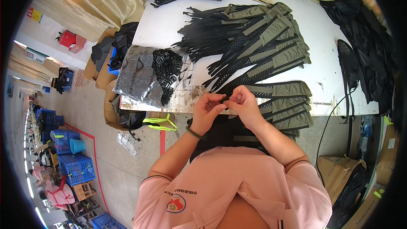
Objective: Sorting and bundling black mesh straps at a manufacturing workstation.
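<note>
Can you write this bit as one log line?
left hand: pinching small black piece; right hand: same piece; leftward on white table: plastic bag, black buckles; ahead: olive-and-black mesh strips

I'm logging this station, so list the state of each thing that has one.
Left grip: pinched on small black piece
Right grip: pinched on it
Small black piece: held, mostly hidden
Mesh strips: fanned, overlapping
Clear bag: crumpled
Black buckles: heaped
White table: stained near edge
Lower-right cardboard box: open
Curtain: gathered in folds

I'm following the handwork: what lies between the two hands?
A small black piece, partly hidden, lies between the left hand and right hand, in the head view.
</note>
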Available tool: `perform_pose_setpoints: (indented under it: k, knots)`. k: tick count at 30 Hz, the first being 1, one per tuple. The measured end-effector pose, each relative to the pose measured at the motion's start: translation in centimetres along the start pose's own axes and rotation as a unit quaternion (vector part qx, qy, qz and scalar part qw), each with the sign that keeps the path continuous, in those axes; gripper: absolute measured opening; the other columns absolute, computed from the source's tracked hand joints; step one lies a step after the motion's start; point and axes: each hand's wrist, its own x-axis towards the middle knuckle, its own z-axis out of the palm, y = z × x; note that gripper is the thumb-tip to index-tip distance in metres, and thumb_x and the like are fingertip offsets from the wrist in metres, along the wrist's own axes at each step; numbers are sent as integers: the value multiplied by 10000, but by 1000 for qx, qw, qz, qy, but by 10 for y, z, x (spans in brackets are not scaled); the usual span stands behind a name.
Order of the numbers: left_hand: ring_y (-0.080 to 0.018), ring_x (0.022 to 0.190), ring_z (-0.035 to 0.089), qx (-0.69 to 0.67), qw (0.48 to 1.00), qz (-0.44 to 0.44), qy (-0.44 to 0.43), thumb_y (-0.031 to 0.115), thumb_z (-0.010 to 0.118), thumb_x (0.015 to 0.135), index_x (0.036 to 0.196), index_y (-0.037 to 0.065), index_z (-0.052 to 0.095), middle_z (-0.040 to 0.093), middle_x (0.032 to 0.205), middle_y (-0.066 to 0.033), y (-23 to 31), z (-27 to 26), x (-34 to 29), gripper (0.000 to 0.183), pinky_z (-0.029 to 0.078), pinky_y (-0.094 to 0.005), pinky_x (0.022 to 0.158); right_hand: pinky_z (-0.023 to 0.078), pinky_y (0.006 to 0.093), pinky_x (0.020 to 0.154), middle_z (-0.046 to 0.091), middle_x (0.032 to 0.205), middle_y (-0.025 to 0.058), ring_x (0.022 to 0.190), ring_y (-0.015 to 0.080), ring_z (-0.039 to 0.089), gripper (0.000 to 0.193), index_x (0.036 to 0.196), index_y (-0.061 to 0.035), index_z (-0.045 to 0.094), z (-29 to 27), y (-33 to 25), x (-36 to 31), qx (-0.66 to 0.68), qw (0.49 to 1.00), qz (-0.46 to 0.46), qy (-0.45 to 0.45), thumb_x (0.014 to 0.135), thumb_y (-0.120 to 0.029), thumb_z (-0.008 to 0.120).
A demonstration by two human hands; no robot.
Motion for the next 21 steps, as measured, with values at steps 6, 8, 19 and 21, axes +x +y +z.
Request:
perform_pose_setpoints:
  k: [6,8,19,21]
  knots:
    - [-153,1036,549,-7,999,36,-41,-37,666,794,1034,-4,536,552,1138,-127,-3,-2,-2,274,475,-290,880,422,205,563,538,722,-1,660,64,519,251,829,-73,444,5,-9,-14,-338,925,-172,-3,779,79,637]
    - [-155,1039,545,22,998,41,-47,-47,672,783,1047,5,535,544,1138,-109,3,4,-1,302,475,-288,882,435,208,575,546,729,7,675,70,531,250,835,-71,438,6,-13,-11,-154,985,-81,9,786,82,628]
    - [-175,1059,535,-23,997,70,-11,-94,625,792,1068,16,551,532,1131,-98,-3,7,2,306,447,-300,916,426,173,640,545,814,3,730,51,530,264,892,-77,434,8,-20,-12,82,996,-21,20,792,107,596]
    - [-183,1076,527,-23,998,57,-20,-102,606,802,1070,17,554,529,1163,-115,0,8,1,298,447,-302,912,408,164,648,527,827,-8,742,37,508,266,904,-79,434,7,-17,-14,38,998,-38,12,791,114,579]
